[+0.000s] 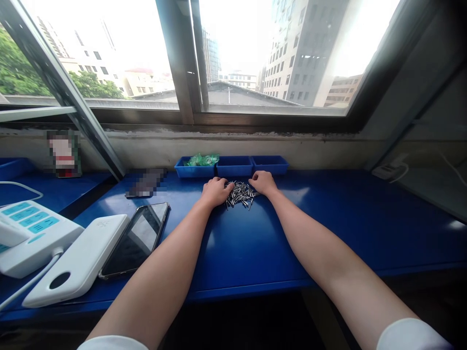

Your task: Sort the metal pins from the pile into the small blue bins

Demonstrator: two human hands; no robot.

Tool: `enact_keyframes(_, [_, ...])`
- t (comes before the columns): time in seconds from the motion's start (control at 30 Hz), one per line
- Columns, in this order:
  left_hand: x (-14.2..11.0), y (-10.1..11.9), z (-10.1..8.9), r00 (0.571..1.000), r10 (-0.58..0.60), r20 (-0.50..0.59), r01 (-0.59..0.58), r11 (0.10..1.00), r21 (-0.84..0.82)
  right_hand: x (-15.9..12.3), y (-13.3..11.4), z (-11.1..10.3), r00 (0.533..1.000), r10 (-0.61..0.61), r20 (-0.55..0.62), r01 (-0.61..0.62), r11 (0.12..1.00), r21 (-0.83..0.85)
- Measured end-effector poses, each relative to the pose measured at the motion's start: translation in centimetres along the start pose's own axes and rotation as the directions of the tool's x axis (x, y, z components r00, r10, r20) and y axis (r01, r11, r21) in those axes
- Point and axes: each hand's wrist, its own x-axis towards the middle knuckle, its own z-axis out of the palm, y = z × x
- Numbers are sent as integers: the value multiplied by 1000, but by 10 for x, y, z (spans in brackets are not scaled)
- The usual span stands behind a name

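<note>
A loose heap of small, thin silver metal pieces, like screws or rivets (240,194), lies on the blue tabletop (248,243). My left hand (217,191) rests against the heap's left side, palm down, with thumb and fingers apart. On the heap's upper right, my right hand (264,183) has its fingers curled in toward the thumb; whatever lies between them is too small to make out. A few metal pieces stick out below that hand. Just behind the heap stand three blue bins: a left one (195,171) with green plastic bags (200,160), a middle one (234,167) and a right one (270,165).
On the left lie a smartphone (138,238), a white power bank (80,260) and a white power strip (40,243) with cables. A dark, blurred flat item (146,183) lies behind them. A metal shelf post (87,121) rises at the left, before the window.
</note>
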Motion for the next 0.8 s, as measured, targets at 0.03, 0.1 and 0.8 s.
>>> enact_keyframes(0.03, [0, 1, -1, 1000, -6, 9, 6, 1000, 8, 0, -1, -1, 999, 34, 2, -34, 999, -11])
enact_keyframes(0.1, [0, 2, -2, 1000, -14, 20, 14, 1000, 20, -1, -1, -4, 995, 103, 11, -103, 994, -38])
enact_keyframes(0.8, [-12, 23, -14, 942, 214, -260, -256, 956, -141, -14, -20, -9, 946, -292, 139, 89, 648, 756])
